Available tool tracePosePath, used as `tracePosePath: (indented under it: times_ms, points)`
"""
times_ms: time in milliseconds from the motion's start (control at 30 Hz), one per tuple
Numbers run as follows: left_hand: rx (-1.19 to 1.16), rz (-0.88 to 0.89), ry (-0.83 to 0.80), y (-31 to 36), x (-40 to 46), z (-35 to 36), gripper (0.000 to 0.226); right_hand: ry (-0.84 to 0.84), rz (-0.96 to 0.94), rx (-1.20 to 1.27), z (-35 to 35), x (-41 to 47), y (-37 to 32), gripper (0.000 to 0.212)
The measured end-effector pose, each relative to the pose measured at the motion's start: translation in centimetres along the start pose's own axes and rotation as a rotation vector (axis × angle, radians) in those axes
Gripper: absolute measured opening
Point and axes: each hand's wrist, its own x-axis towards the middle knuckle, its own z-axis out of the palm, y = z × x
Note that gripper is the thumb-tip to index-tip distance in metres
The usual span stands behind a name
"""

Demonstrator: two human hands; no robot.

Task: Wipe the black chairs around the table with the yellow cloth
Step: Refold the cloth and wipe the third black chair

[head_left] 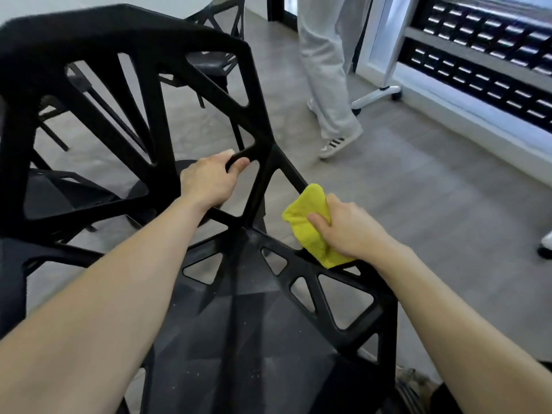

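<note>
Cloth (310, 225) sits bunched in the right hand (349, 228), pressed on the chair (268, 309) frame's slanting strut, which runs up and away; left hand (209, 180) grips a backrest bar.

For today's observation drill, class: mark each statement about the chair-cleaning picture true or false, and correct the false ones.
1. The right hand holds the cloth. True.
2. The cloth is blue. False: it is yellow.
3. The left hand grips a strut of the chair back. True.
4. The cloth lies on the middle of the seat. False: it is at the seat's right edge, by the back.
5. Nobody else is in the room. False: a second person's legs stand on the floor beyond the chair.
</note>
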Motion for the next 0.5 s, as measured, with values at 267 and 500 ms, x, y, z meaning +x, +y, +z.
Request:
tracePosePath:
  times_ms: [267,500]
  points:
    - [0.015,0.002,-0.009,-0.3,0.4,-0.1,0.048,0.23,-0.037,0.363,-0.8,9.5,-6.1,0.045]
    - [-0.022,-0.026,-0.03,-0.1,0.4,0.1,0.047,0.574,-0.04,0.529,-9.2,-2.0,1.1,0.038]
